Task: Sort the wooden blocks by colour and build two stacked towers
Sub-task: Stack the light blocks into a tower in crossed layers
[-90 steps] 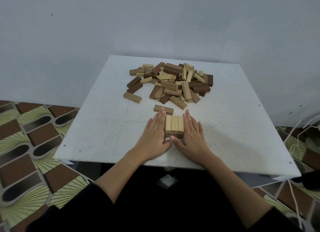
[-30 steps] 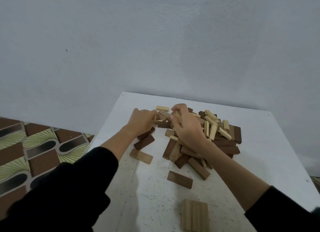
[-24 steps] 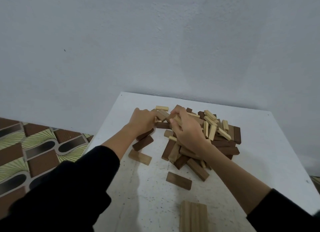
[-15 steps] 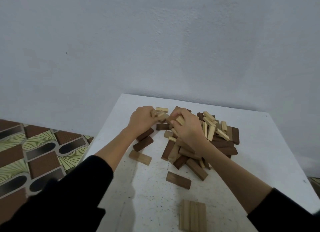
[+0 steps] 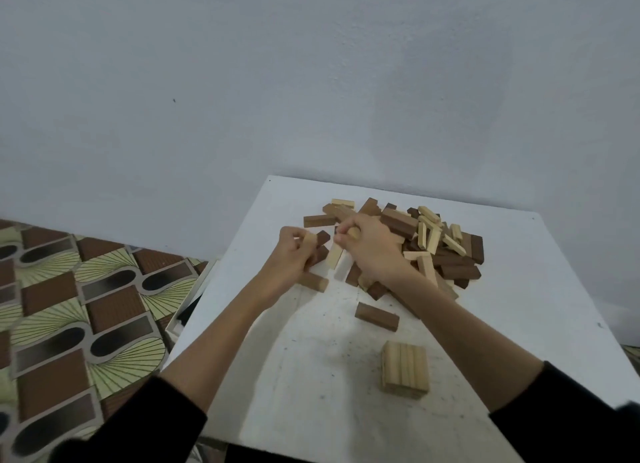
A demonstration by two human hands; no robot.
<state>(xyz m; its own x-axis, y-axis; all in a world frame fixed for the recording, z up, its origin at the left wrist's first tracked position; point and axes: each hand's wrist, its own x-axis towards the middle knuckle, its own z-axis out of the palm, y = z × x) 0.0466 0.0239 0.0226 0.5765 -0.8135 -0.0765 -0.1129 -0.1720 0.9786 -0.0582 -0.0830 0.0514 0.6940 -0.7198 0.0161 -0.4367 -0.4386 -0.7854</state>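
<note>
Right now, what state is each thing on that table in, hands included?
Left hand: curled round a light block.
Right hand: pinching a pale block.
Pile of blocks: mixed, unsorted.
Light tower base: one flat layer.
Lone brown block: lying apart.

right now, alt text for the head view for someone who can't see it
Both hands pick pale blocks from a mixed pile of wooden blocks on a white table: left hand and right hand each grip one. A short pale stack stands nearer.
</note>
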